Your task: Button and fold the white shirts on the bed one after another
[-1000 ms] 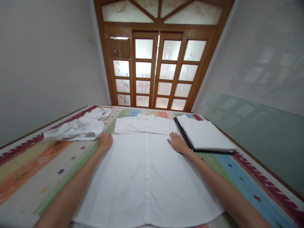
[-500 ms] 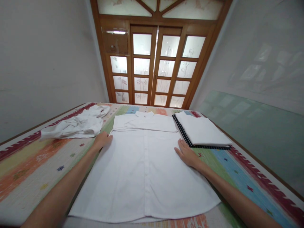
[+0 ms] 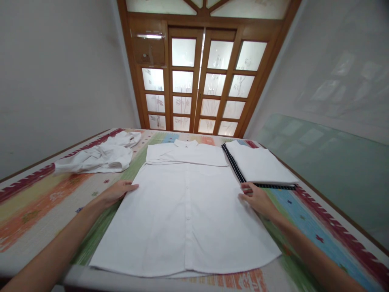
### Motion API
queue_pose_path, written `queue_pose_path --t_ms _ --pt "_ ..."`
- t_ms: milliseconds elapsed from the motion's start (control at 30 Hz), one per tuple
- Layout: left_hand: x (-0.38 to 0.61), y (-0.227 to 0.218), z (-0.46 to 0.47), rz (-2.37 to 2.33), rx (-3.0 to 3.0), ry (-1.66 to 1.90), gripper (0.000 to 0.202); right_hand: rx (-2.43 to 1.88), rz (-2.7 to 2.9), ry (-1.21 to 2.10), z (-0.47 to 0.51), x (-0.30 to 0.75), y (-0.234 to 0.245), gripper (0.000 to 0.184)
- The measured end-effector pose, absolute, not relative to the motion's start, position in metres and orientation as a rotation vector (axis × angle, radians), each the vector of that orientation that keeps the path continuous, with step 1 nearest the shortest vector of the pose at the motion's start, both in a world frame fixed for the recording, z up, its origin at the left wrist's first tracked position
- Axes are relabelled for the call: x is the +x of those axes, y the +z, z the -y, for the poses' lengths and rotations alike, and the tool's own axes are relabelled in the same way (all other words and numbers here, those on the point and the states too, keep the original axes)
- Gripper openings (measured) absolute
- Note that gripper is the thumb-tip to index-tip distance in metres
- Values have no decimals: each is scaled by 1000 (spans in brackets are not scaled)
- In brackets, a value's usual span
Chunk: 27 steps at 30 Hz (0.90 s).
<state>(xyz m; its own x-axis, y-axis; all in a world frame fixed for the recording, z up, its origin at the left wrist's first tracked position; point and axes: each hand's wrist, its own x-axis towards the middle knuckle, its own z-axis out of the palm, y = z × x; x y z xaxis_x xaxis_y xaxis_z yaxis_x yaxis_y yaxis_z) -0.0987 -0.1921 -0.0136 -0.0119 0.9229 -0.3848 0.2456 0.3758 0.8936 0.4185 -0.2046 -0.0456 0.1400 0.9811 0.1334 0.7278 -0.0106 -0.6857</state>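
Note:
A white button-up shirt [image 3: 164,219] lies spread front-up, its collar at the far end and its sleeves folded across the upper chest. At its left edge is my left hand [image 3: 120,191], the thumb reaching over the cloth and the fingers apart from it. My right hand [image 3: 258,199] rests at the opposite edge, thumb and fingers spread with a gap between them. The cloth under both hands lies flat; no lifted fold shows.
A crumpled white garment [image 3: 100,156] lies on the left of the striped, patterned bed cover [image 3: 42,207]. Folded white cloth [image 3: 263,166] sits on a black striped piece [image 3: 234,164] at right. A green headboard-like panel [image 3: 328,154] stands along the right wall.
Both hands have moved nearer to me along the shirt's sides. The right hand has shifted outward from lying on the cloth to its edge. The shirt stays in place.

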Motion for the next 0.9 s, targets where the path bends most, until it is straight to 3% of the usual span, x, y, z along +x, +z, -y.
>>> queue_pose_path --t_ms 200,267,433,667,900 --pt "-94 -14 201 -1473 1074 934 105 -1753 1270 825 193 419 -39 40" --pt "-92 -10 206 -1427 1129 928 114 -1693 1273 940 192 418 -37 47" --pt "-93 -6 204 -1389 1226 838 104 -1549 1357 1182 182 412 -32 63" --pt "-99 -18 185 -1420 1210 1010 91 -1521 1464 1070 158 416 -29 73" --pt "-115 -13 195 -1424 1123 955 86 -1503 1447 1138 174 430 -14 86"
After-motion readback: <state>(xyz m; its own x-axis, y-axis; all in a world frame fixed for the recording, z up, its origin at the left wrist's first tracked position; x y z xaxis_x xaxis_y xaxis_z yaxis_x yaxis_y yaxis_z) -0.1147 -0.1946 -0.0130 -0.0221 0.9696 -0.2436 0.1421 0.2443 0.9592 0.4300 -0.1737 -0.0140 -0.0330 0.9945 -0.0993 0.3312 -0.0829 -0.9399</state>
